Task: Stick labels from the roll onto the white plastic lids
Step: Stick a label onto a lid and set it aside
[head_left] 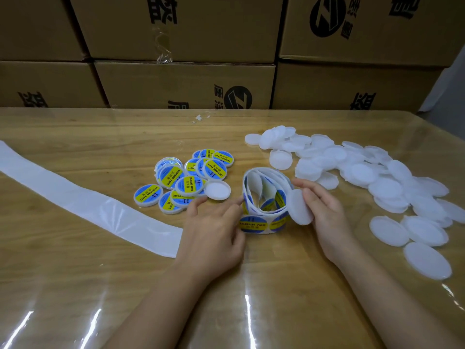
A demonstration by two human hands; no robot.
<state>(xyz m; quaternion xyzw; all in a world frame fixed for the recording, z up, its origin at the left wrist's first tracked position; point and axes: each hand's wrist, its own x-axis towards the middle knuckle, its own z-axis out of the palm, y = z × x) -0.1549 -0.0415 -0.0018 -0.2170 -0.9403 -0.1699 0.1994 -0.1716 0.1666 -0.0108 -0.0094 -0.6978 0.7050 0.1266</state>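
The light is even and fairly bright, and it seems to come from above. The table [75, 127] has a clear shiny cover [247, 306], and white streaks of glare shine on it by the near edge. The white lids [362, 172] by the right edge look so bright that their rims melt together. The cardboard boxes [186, 84] behind the far edge are dimmer. Shadows are soft and faint. The whole picture is a bit fuzzy. Straight lines bend near the sides, so the table's far edge curves down at the right.
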